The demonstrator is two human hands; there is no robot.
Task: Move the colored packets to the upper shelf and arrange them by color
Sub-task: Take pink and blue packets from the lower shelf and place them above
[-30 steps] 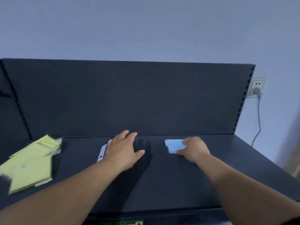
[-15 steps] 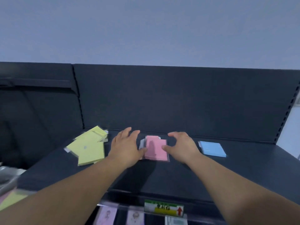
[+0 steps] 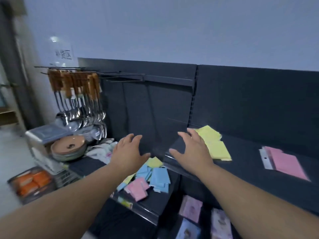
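Our left grip (image 3: 128,152) and right grip (image 3: 191,150) hung released, fingers spread, grasping nothing. Just below them a mixed heap (image 3: 158,178) of blue, pink and yellow packets lay on the lower shelf (image 3: 151,204). On the upper shelf (image 3: 250,173) the yellow stack (image 3: 215,145) sat just beside our right grip, the pink stack (image 3: 286,164) well apart, further right.

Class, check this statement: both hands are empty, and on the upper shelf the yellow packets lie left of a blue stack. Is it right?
Not quite. The head view shows the stack right of the yellow packets on the upper shelf is a pink stack, not blue. The left hand and right hand are empty, as stated.
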